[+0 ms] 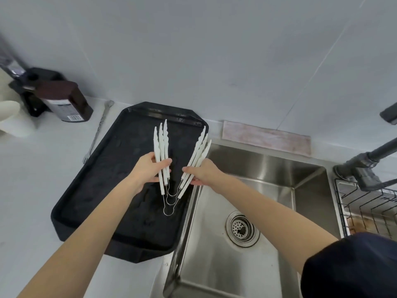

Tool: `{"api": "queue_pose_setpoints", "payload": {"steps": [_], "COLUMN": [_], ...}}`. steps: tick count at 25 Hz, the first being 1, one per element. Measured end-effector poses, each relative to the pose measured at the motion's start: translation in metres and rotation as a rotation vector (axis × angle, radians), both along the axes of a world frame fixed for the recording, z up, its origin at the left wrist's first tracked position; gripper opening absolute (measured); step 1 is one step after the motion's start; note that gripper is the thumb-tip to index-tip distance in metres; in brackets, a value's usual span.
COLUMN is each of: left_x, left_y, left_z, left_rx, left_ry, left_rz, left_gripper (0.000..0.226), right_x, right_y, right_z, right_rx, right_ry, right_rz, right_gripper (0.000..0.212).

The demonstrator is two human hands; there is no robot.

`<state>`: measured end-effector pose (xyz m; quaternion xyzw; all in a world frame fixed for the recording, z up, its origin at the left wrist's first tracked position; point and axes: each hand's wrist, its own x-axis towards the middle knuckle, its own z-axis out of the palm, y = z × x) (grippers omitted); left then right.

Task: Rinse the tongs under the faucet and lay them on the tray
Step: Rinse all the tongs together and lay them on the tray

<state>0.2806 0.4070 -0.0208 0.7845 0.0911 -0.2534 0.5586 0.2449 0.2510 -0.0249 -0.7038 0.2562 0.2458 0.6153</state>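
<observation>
Three white tongs (161, 145) with wire spring loops are stacked and spread in a V above the black tray (103, 166). My left hand (148, 169) grips their left arms and my right hand (200, 172) grips their right arms. The wire loops hang low near the tray's wet floor. The dark faucet (365, 162) stands at the right, behind the steel sink (247, 179), with no water seen running. The tray lies on the white counter just left of the sink.
A long metal fork (97, 134) lies left of the tray. A dark bottle (64, 100) and black holder stand at the back left. A pink cloth (266, 137) lies behind the sink. A wire rack (369, 209) sits at the right.
</observation>
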Motion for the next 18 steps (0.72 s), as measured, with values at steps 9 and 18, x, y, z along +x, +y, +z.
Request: {"api": "queue_pose_setpoints", "payload": {"steps": [9,18], "left_x": [0.011,0.007], "left_y": [0.013,0.021], "left_z": [-0.024,-0.031], "left_rx": [0.485,0.640], "left_ry": [-0.138,-0.321], "left_rz": [-0.112,-0.257], "left_gripper": [0.036,0.074], "right_x": [0.015,-0.009], "right_y": [0.013,0.010], "right_z": [0.006,0.010], "right_rx": [-0.226,-0.850], "right_ry": [0.091,-0.324], "right_rz": [0.340,0.565], "right_gripper": [0.036,0.047]}}
